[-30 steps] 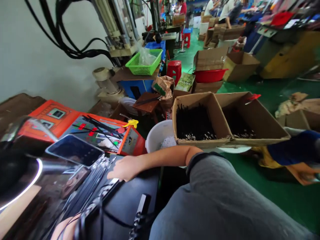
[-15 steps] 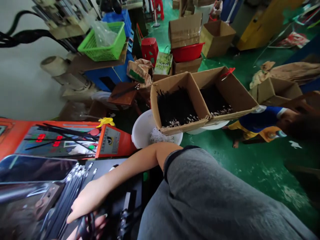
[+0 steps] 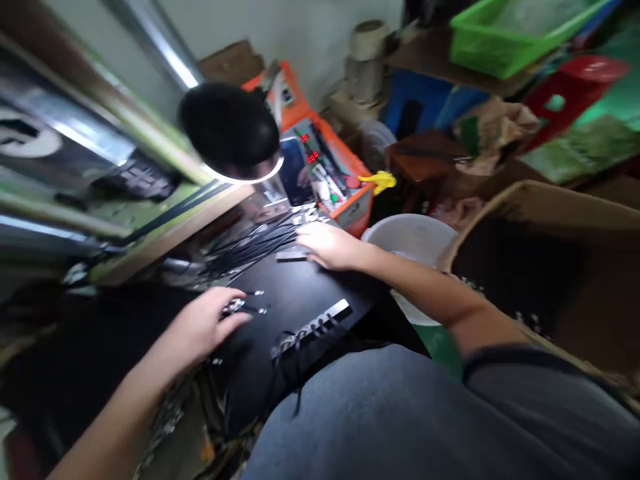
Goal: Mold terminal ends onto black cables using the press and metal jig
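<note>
My left hand (image 3: 205, 323) rests low on the black bench top (image 3: 300, 293), its thumb and fingers closed round the metal-tipped ends of thin black cables (image 3: 240, 308). My right hand (image 3: 327, 245) lies flat further back, fingers stretched out and touching a small flat piece beside a fanned bundle of black cables (image 3: 250, 243). A toothed metal bar (image 3: 310, 327) lies on the bench between my hands and my grey-clad lap. The view is smeared by motion.
A black lamp head (image 3: 230, 127) hangs over the bench. Behind it stands an orange control box (image 3: 345, 180). A white bucket (image 3: 415, 237) and a cardboard box (image 3: 540, 220) of black cables sit to the right. A green basket (image 3: 515, 33) and red stool (image 3: 575, 80) stand beyond.
My head has swung left and down from the floor boxes to the bench. My left hand has come into view on the cable ends, and my right hand has moved back up to the bundle.
</note>
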The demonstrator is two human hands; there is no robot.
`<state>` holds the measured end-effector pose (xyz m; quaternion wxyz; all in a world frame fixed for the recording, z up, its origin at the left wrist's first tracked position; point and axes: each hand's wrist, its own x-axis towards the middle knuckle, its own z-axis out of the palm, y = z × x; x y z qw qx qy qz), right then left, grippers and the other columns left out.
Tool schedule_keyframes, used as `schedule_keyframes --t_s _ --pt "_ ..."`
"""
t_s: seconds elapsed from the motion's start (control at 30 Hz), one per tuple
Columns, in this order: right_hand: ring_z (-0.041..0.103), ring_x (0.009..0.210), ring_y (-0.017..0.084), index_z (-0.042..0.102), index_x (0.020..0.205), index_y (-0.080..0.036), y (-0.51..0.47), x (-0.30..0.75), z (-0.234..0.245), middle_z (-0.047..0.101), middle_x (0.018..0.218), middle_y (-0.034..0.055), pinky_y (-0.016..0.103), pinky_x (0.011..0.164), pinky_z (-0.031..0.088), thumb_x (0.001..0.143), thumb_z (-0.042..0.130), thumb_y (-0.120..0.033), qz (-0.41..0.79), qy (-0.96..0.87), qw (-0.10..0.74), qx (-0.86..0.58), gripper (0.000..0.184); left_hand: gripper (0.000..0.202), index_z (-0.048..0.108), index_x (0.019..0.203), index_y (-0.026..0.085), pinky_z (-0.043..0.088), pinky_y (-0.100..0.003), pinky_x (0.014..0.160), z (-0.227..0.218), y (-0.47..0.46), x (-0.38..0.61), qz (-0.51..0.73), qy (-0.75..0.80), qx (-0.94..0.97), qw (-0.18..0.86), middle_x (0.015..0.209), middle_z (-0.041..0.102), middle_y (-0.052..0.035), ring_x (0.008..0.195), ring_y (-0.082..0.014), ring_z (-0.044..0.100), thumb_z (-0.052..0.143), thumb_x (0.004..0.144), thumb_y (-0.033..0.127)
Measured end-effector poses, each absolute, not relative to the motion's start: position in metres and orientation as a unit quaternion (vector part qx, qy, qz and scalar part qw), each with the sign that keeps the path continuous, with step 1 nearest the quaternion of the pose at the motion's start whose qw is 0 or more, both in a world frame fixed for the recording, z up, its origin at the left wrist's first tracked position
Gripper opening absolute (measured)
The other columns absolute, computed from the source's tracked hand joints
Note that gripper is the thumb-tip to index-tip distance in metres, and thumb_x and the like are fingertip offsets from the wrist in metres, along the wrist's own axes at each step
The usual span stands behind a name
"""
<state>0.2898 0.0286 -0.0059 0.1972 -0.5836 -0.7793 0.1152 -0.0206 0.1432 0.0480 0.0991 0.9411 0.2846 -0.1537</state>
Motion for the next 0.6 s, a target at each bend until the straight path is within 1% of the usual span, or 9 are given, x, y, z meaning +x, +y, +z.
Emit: schedule_keyframes --t_s 0.03,0.1,0.2,0.27,0.33,0.37,0.43,0.5,0.6 --pt "0.039 0.140 0.030 0.063 0.123 -0.013 0.008 0.290 -0.013 0.047 0.145 0.0207 0.046 0.116 0.031 0.089 0.064 -0.025 0.133 -0.806 0.186 -0.546 0.037 0.042 0.059 0.121 0.020 0.046 -0.035 0.103 0.043 0.122 -0.024 -0.180 0.263 0.936 0.148 0.125 0.064 -0.0084 0.116 -0.0240 0.060 0.060 0.088 0.047" --pt "0.027 0.147 0.033 0.064 0.125 -0.024 -0.030 0.288 -0.024 0.041 0.152 0.0138 0.053 0.118 0.026 0.080 0.075 -0.031 0.175 -0.839 0.140 -0.496 0.047 0.037 0.060 0.119 0.024 0.047 -0.036 0.097 0.031 0.082 -0.027 -0.202 0.225 0.936 0.182 0.119 0.065 -0.0055 0.110 -0.0238 0.061 0.065 0.087 0.041" --pt "0.018 0.151 0.031 0.065 0.126 -0.031 -0.063 0.275 -0.033 0.039 0.155 0.0085 0.056 0.120 0.023 0.081 0.072 -0.024 0.209 -0.839 0.104 -0.492 0.046 0.015 0.064 0.103 0.021 0.048 -0.037 0.084 0.016 0.044 -0.026 -0.199 0.181 0.953 0.138 0.100 0.067 -0.0057 0.094 -0.0243 0.063 0.059 0.091 0.029" --pt "0.031 0.147 0.025 0.067 0.123 -0.031 -0.063 0.269 -0.034 0.050 0.147 0.0083 0.049 0.118 0.030 0.088 0.060 -0.018 0.215 -0.837 0.105 -0.493 0.038 0.012 0.063 0.096 0.020 0.047 -0.036 0.079 0.014 0.040 -0.025 -0.189 0.171 0.959 0.120 0.094 0.067 -0.0055 0.088 -0.0235 0.063 0.054 0.093 0.027" --pt "0.054 0.129 0.019 0.068 0.123 -0.031 -0.044 0.271 -0.030 0.063 0.131 0.0094 0.038 0.108 0.043 0.094 0.050 -0.017 0.203 -0.831 0.122 -0.503 0.036 0.015 0.062 0.099 0.020 0.047 -0.035 0.077 0.019 0.053 -0.024 -0.178 0.200 0.958 0.108 0.093 0.068 -0.0049 0.086 -0.0227 0.065 0.050 0.095 0.029" --pt "0.060 0.118 0.017 0.068 0.124 -0.031 -0.028 0.275 -0.027 0.067 0.124 0.0097 0.033 0.100 0.048 0.096 0.047 -0.020 0.186 -0.825 0.139 -0.515 0.036 0.017 0.061 0.102 0.020 0.047 -0.034 0.076 0.022 0.064 -0.022 -0.171 0.230 0.953 0.097 0.092 0.069 -0.0048 0.084 -0.0225 0.065 0.048 0.097 0.030" --pt "0.065 0.104 0.017 0.067 0.125 -0.030 0.015 0.283 -0.019 0.070 0.114 0.0102 0.030 0.090 0.051 0.098 0.045 -0.024 0.134 -0.814 0.173 -0.538 0.035 0.020 0.059 0.109 0.019 0.048 -0.034 0.077 0.029 0.095 -0.017 -0.150 0.296 0.941 0.069 0.093 0.069 -0.0060 0.085 -0.0229 0.066 0.046 0.098 0.029" --pt "0.064 0.103 0.018 0.067 0.125 -0.024 0.070 0.286 -0.012 0.071 0.111 0.0114 0.031 0.091 0.050 0.097 0.049 -0.025 0.076 -0.810 0.200 -0.547 0.034 0.027 0.057 0.119 0.017 0.049 -0.035 0.085 0.032 0.136 -0.010 -0.104 0.358 0.927 0.043 0.104 0.068 -0.0098 0.098 -0.0252 0.065 0.042 0.099 0.026" --pt "0.063 0.106 0.021 0.070 0.117 -0.014 0.160 0.273 -0.007 0.071 0.110 0.0143 0.036 0.095 0.050 0.093 0.052 -0.019 0.021 -0.790 0.222 -0.572 0.031 0.041 0.050 0.136 0.012 0.044 -0.040 0.101 0.028 0.199 -0.001 -0.024 0.452 0.891 0.027 0.128 0.060 -0.0165 0.120 -0.0285 0.057 0.031 0.100 0.018"
